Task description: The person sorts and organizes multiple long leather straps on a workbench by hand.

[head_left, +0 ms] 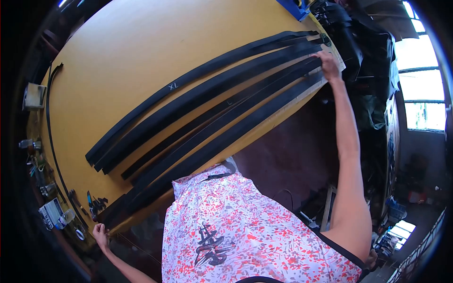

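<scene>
Several long black strips (203, 96) lie side by side in bowed lines across the yellow table. Pale letters "XL" are marked on the farthest one. At the strips' right ends, my right hand (330, 66) is closed on the end of a black strip. Low on the left, my left hand (100, 234) has its fingers curled at the table edge, by the left end of the nearest black strip (163, 185); it appears to pinch that end. The exact grip of both hands is small in view.
The yellow table (137, 42) has a thin black strip (51, 113) along its left side. Near my left hand lie a blue-handled tool (89, 199) and small black scraps (100, 204). A blue object (295, 8) stands at the far edge; dark material (373, 52) hangs at right.
</scene>
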Demonstrator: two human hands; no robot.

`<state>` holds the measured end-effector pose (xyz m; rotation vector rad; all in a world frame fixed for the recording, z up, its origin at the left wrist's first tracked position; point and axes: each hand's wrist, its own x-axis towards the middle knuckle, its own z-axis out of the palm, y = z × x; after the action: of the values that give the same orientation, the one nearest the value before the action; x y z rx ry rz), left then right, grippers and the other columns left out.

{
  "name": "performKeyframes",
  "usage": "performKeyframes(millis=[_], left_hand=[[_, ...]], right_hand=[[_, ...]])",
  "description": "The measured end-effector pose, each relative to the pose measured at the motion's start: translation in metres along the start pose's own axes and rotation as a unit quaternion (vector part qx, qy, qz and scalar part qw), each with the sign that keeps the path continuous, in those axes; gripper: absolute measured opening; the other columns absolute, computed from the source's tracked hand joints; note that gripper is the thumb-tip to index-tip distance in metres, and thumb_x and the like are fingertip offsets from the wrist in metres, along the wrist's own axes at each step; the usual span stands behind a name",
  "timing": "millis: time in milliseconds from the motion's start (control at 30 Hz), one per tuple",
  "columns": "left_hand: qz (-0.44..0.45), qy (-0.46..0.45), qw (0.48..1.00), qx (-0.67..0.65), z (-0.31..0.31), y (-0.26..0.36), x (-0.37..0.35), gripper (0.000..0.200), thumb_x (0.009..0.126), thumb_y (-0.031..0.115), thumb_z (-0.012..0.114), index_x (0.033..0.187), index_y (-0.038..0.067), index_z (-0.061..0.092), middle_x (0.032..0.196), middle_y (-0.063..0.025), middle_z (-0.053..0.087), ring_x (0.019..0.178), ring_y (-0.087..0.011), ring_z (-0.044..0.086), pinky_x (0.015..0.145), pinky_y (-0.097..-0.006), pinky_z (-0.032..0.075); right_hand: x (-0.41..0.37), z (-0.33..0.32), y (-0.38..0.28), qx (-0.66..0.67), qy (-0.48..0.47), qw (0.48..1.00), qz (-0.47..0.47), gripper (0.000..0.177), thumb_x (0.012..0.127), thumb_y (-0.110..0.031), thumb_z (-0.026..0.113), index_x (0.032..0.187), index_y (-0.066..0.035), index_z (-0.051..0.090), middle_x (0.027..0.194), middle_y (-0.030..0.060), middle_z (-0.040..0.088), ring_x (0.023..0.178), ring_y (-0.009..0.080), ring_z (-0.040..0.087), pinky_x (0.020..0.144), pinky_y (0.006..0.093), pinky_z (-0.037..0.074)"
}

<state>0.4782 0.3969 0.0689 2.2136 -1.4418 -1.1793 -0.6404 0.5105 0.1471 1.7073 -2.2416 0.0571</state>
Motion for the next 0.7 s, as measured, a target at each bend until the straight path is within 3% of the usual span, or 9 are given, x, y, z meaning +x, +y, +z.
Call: performKeyframes(millis=[33,100,300,433,700], left_hand=[[-0.023,0.011,1.0,0.002,0.001,-0.001,-0.002,0.011,0.095,0.018,0.061,0.096,0.007,0.059,0.075,0.003,0.055,0.058,-0.0069,0.058,0.048,-0.02,0.043],[-0.045,0.019,0.999,0.009,0.007,-0.001,-0.003,0.011,0.095,0.017,0.061,0.096,0.007,0.058,0.075,0.0027,0.055,0.059,-0.0074,0.059,0.047,-0.02,0.043],[-0.11,0.01,0.994,0.011,0.048,0.009,-0.008,0.01,0.095,0.016,0.06,0.099,0.008,0.058,0.076,0.0013,0.056,0.055,-0.0097,0.06,0.043,-0.0215,0.045],[-0.129,0.028,0.991,0.034,0.079,0.026,-0.012,0.011,0.096,0.016,0.058,0.102,0.006,0.056,0.079,-0.0013,0.057,0.054,-0.0117,0.06,0.043,-0.022,0.047],[-0.136,0.064,0.988,0.036,0.111,0.009,-0.009,0.01,0.097,0.012,0.056,0.106,0.006,0.056,0.084,-0.0037,0.058,0.056,-0.0139,0.061,0.046,-0.0246,0.052]], right_hand=[[0.001,-0.011,0.017,0.007,-0.003,1.0,0.027,0.021,0.092,-0.016,0.05,0.099,-0.018,0.069,0.099,0.0089,0.065,0.09,0.0331,0.065,0.08,0.0441,0.05],[0.001,-0.031,0.05,-0.105,-0.002,0.995,0.0,0.017,0.092,-0.017,0.053,0.101,-0.017,0.067,0.101,0.0087,0.064,0.091,0.0326,0.063,0.082,0.0436,0.05],[-0.012,-0.032,0.134,-0.147,0.01,0.989,-0.032,0.012,0.092,-0.019,0.056,0.096,-0.009,0.06,0.099,0.0065,0.06,0.096,0.0289,0.061,0.086,0.0403,0.047],[-0.031,0.007,0.171,-0.205,-0.036,0.976,-0.064,0.021,0.093,-0.028,0.054,0.092,-0.008,0.06,0.097,0.0066,0.062,0.099,0.0246,0.06,0.092,0.0376,0.043],[-0.056,0.092,0.183,-0.273,-0.168,0.944,-0.081,0.022,0.095,-0.03,0.052,0.092,-0.01,0.061,0.095,0.0059,0.061,0.099,0.0234,0.057,0.095,0.0371,0.041]])
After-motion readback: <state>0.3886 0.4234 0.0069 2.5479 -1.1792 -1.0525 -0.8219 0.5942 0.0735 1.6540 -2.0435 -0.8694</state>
